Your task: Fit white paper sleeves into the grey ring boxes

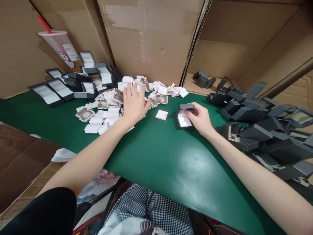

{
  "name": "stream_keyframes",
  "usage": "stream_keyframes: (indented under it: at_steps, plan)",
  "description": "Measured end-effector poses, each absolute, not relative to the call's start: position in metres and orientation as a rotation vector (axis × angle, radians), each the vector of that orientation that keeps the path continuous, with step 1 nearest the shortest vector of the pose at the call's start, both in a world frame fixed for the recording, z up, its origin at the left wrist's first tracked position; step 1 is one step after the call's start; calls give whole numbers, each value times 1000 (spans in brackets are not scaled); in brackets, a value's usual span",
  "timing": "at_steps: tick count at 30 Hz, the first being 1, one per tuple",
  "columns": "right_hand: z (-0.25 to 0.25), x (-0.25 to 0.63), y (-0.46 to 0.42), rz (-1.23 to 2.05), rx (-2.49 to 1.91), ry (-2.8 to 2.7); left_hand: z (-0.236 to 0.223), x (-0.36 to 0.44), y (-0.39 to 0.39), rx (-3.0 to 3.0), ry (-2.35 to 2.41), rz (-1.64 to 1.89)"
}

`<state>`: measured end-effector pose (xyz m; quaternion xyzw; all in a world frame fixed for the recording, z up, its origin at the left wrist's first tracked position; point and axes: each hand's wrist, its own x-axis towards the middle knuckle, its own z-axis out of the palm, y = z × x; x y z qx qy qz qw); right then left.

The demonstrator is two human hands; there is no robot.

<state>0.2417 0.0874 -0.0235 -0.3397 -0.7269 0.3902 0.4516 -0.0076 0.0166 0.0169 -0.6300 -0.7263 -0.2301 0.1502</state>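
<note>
My right hand grips a small black jewelry box from its right side, thumb inside. Its lid stands open, and a white lining shows within. Over on the left, my left hand rests on a heap of white box inserts, palm down with fingers spread. Whether its fingertips touch a particular insert is hidden. One loose white insert lies flat on the green tabletop between my two hands.
Open black boxes with white linings stand at the far left near a plastic cup with a red straw. More black boxes crowd the right side, some reaching into an open carton. Cardboard walls border the back.
</note>
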Motion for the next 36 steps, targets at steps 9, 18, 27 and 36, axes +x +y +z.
stream_keyframes:
  at_steps: [9,18,27,36]
  plan:
    - [-21,240,85,1012,-836,-1803,18,-10,18,-2244,-2081,-576]
    - [-21,241,87,1000,-830,-1823,16,8,12,-2506,-1956,-1105]
    - [-20,241,86,979,-826,-1833,20,-2,18,-2316,-2028,-1326]
    - [-20,241,85,958,-830,-1858,12,-17,24,-2154,-2107,-438]
